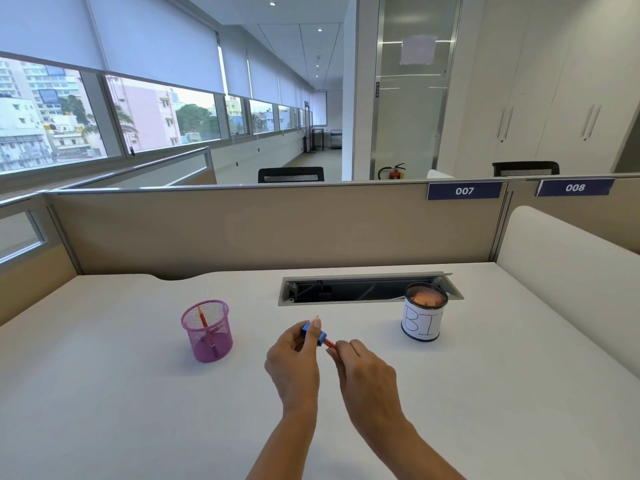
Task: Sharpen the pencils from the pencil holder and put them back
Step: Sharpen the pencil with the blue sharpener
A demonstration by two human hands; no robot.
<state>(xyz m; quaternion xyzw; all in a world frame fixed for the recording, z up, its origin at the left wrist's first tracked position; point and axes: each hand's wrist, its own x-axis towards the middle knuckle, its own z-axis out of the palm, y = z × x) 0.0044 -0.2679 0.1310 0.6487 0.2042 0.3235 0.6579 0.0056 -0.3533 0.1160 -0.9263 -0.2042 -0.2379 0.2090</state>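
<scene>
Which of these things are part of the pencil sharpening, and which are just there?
In use: blue sharpener in left hand; red pencil in right hand; pink holder; can marked BI, probably for shavings.
Just there: cable hatch; fire extinguisher; sign 007.

On the partition (pixel 242 230), one blue tag (pixel 464 190) reads 007, another tag (pixel 575 187) 008; the paper-wrapped cup (pixel 420 325), BI.

My left hand (pixel 292 355) pinched the blue sharpener (pixel 314 333); my right hand (pixel 363 370) gripped the red pencil (pixel 330 343) in it, pink holder (pixel 207 330) to their left.
</scene>
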